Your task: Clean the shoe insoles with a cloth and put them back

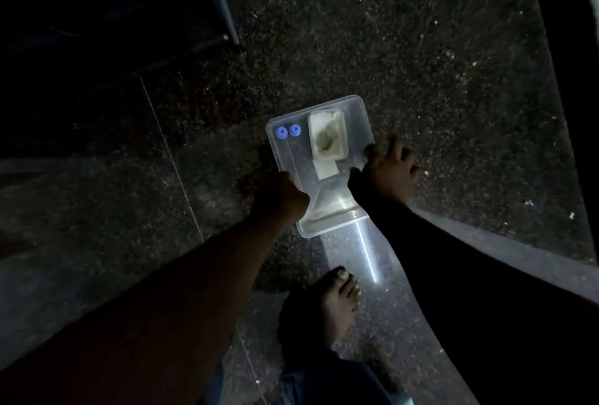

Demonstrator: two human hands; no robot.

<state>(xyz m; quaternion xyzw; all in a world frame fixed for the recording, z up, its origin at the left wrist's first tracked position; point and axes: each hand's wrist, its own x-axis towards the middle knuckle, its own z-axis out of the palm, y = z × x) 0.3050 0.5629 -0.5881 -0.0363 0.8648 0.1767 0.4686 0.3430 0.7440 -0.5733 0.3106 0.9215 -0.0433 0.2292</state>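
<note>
The clear box (360, 132) lies lengthwise straight ahead on the floor (421, 48), with the left hand (281, 194) and right hand (386, 174) gripping its long sides.

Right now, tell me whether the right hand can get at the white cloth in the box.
Probably yes: the right hand grips the box by its edge beside the white cloth, nothing between. Whether a clear lid covers the box, I cannot tell.

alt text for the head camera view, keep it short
A person's left hand and right hand grip opposite sides of a clear plastic tub on a dark speckled floor, seen from above in dim light. Inside lie a whitish object and two blue round caps. A bare foot stands nearby.
</note>
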